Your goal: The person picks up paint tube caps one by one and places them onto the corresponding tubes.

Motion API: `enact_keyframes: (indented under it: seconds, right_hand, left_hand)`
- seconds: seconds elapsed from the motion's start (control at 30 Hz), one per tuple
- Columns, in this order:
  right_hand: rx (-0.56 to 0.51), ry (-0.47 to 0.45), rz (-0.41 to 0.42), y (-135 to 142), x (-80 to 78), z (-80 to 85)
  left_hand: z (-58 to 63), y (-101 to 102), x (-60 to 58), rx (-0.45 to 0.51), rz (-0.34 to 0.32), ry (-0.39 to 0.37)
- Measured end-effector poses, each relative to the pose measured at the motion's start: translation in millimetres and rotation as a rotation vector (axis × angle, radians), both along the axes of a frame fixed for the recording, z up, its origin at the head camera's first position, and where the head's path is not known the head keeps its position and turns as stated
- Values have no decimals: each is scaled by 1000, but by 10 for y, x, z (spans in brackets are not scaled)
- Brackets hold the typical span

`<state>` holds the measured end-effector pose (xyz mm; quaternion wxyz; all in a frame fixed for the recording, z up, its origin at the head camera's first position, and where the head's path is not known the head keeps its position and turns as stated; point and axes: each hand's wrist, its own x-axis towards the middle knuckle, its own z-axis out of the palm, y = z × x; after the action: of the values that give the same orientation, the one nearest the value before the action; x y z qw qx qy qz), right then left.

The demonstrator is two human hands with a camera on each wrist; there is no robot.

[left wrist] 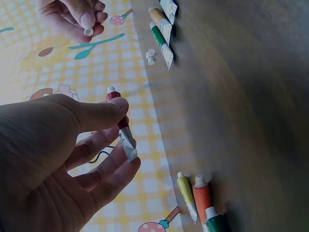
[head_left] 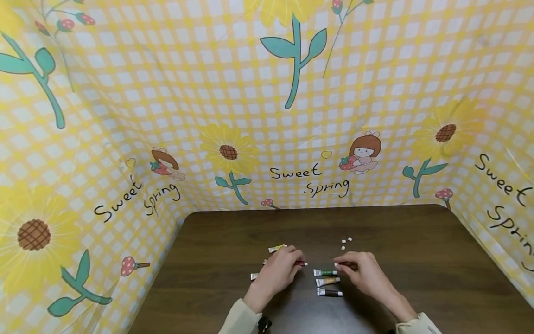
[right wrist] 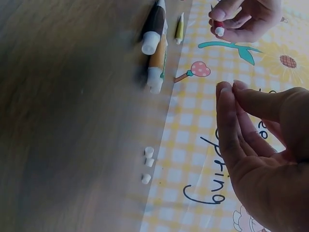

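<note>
My left hand (head_left: 278, 270) pinches a small red paint tube (left wrist: 125, 123) between thumb and fingers, its white tip towards my right hand. Between the thumb and fingertip of my right hand (head_left: 367, 273) is a small white cap (left wrist: 88, 32), apart from the tube. Three tubes lie side by side between the hands: a green paint tube (head_left: 325, 272), an ochre paint tube (head_left: 327, 281) and a black paint tube (head_left: 329, 292). Near my left hand lie a yellow paint tube (left wrist: 187, 195), an orange paint tube (left wrist: 203, 200) and another green paint tube (left wrist: 216, 221), partly hidden in the head view.
Three loose white caps (right wrist: 149, 162) lie on the dark wooden table (head_left: 225, 232), beyond the row of tubes. A yellow checked cloth (head_left: 292, 125) with flower prints hangs around the table's back and sides.
</note>
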<state>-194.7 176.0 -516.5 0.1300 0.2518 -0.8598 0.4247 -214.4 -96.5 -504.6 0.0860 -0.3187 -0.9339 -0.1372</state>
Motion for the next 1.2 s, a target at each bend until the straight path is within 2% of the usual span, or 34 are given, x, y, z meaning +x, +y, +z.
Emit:
enact_keyframes:
  seconds: [0.17,0.43,0.73,1.2]
  right_hand:
    - [-15,24,18,-79,-15,-27]
    - [-43,-45,21,-177,-23,-52]
    - [-80,-50,36,-260,-37,-87]
    - [-96,-100,52,-336,-42,-95]
  left_hand:
    - [-39,-14,29,29,0,7]
    - [-62,-4,74,55,-9,30]
    - [-37,32,124,62,-10,61]
    - [34,72,145,44,-4,70]
